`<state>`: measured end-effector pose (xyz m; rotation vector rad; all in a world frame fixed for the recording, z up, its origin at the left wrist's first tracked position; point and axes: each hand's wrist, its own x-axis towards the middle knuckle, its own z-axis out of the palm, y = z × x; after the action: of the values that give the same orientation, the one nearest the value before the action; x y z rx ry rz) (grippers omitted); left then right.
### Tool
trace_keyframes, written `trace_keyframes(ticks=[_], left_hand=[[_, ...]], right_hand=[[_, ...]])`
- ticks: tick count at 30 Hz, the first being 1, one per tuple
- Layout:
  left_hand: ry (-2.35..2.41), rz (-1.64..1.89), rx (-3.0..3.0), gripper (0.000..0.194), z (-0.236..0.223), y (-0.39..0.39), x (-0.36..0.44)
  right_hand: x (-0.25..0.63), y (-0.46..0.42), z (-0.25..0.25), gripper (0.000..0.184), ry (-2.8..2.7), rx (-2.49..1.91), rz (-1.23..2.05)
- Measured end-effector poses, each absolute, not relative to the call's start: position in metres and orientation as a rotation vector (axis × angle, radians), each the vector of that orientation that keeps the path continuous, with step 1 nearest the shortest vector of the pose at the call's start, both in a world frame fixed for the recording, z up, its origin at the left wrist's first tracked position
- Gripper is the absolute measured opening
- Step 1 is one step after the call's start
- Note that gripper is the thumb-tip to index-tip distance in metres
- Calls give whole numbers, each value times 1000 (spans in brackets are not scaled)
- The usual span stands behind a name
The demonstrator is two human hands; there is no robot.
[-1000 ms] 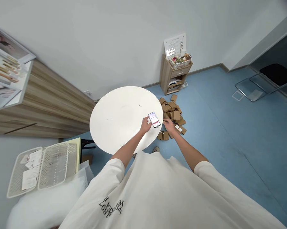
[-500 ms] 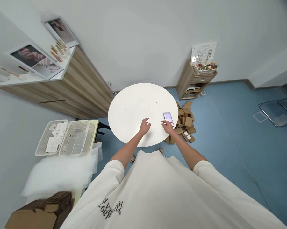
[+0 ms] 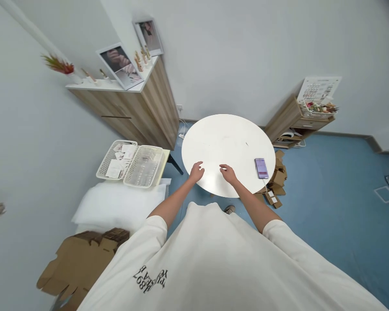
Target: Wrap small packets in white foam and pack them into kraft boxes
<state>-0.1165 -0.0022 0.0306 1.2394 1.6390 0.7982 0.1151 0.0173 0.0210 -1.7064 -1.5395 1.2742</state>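
Both of my hands hover over the near part of a round white table [image 3: 226,134]. My left hand [image 3: 197,172] holds nothing, its fingers apart and slightly curled. Facing it, my right hand [image 3: 228,173] is also bare, with thumb and fingers parted. To the right of that hand a phone [image 3: 261,168] with a purple screen lies on the tabletop, a white cable running from its lower end. A small dark thin thing [image 3: 246,144] rests farther back on the table; it is too small to name.
On the left, two white baskets [image 3: 143,166] stand on a side table, one with cards inside. White padded sheets [image 3: 116,203] and flat cardboard boxes [image 3: 80,263] lie nearer. A tall wooden cabinet [image 3: 158,99] is behind. Small boxes [image 3: 278,177] lie on the floor beside a low cabinet [image 3: 283,116].
The view has turned left, so the table and phone sit farther right in the picture. My right hand, earlier beside the phone, is now well left of it. Both hands stay bare.
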Motion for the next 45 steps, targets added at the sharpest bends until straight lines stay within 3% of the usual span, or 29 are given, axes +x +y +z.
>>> trace_keyframes(ticks=[16, 28, 39, 45], left_hand=[[2054, 1023, 1023, 42, 14, -100, -333], [2215, 944, 1156, 46, 12, -104, -376], [2300, 605, 1246, 52, 18, -33, -400], [2323, 436, 1227, 60, 17, -9, -408]], right_hand=[[-134, 12, 14, 32, -2115, -1357, 1347], [-214, 51, 10, 37, -2435, -1167, 1303], [-289, 117, 15, 32, -2936, -916, 715], [-319, 131, 3, 30, -3149, -826, 585]])
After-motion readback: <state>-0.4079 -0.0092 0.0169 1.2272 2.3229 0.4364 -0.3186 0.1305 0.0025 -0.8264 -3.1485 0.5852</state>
